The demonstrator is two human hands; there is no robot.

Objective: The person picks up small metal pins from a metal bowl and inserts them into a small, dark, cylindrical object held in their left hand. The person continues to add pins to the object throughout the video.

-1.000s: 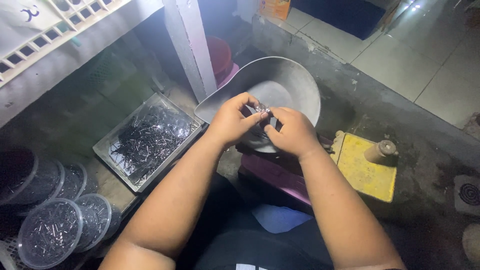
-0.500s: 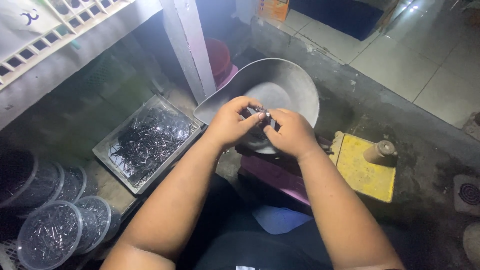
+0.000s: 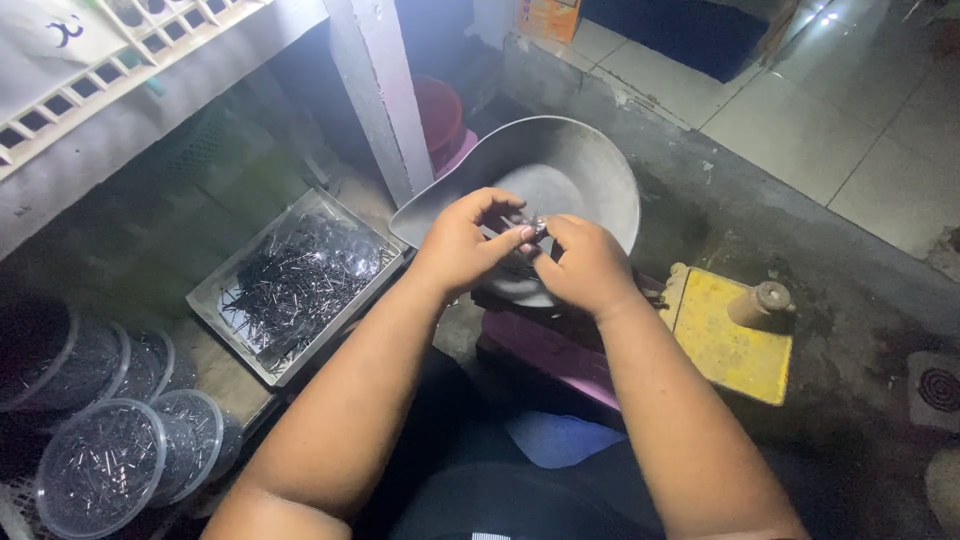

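Both hands meet over the wide grey metal scale pan (image 3: 560, 175) — the left hand (image 3: 462, 245) and right hand (image 3: 585, 265) pinch a small shiny bundle of pins (image 3: 533, 226) between fingertips. A slack grip could spill them past the pan — toward the yellow scale base (image 3: 725, 345).

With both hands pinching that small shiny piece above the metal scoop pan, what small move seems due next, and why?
Probably a release: the left hand and right hand meet at a small shiny piece directly above the grey scoop pan, so parting the fingers would likely drop it in. What the piece is cannot be told.
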